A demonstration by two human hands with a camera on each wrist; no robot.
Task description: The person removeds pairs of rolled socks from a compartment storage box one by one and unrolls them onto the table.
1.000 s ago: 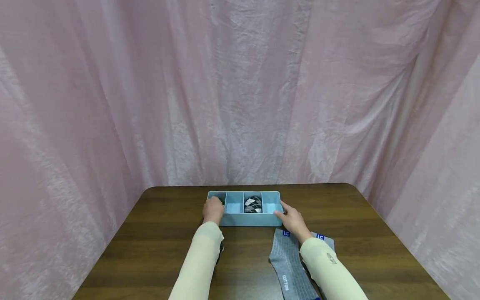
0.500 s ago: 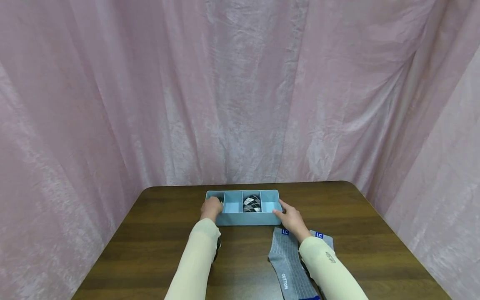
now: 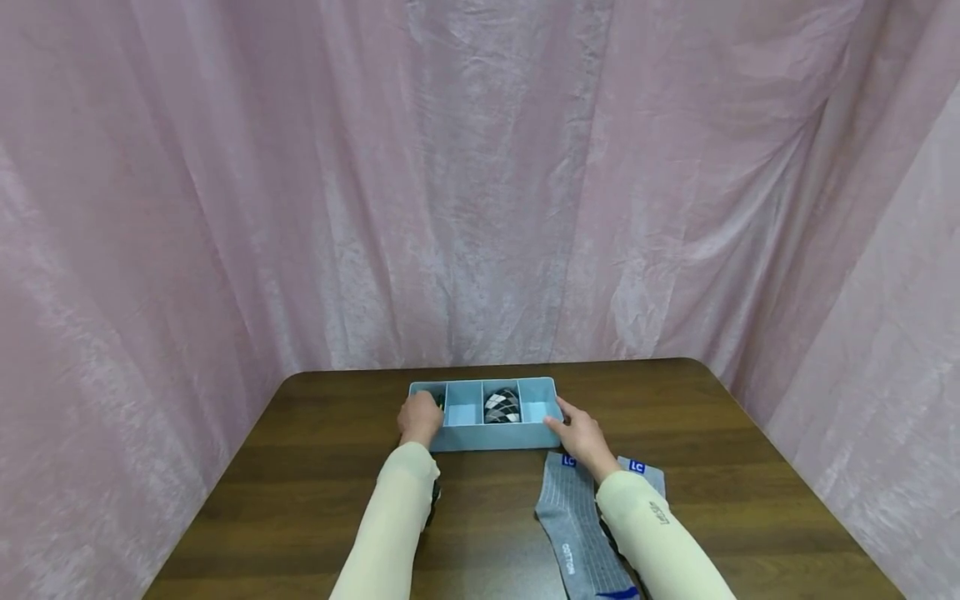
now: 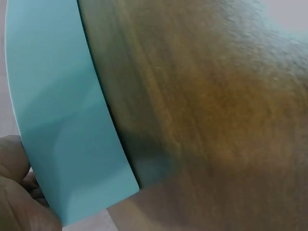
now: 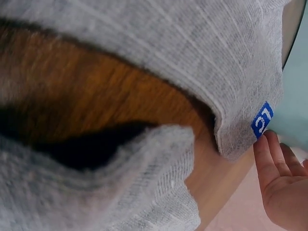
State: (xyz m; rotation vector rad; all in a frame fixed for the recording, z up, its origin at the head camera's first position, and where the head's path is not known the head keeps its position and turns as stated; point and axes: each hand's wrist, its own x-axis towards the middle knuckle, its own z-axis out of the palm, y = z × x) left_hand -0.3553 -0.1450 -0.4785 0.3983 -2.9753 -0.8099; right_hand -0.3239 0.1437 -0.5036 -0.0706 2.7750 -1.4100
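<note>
A light blue divided storage box with compartments in a row stands near the table's far edge. My left hand grips its left end, bent over the end compartment; in the left wrist view the left hand is at the box's corner, mostly cut off. A dark item in that compartment is largely hidden by the hand. A black-and-white argyle rolled sock fills the third compartment. My right hand holds the right end, thumb at the front rim and fingers along the end wall.
A grey ribbed sock with a blue label lies flat in front of the box. A second grey sock lies beside it, partly under the right sleeve. A pink curtain hangs behind the brown wooden table.
The box and both hands have shifted slightly left in the head view, which itself has moved a little. Both hands keep their places at the box's ends.
</note>
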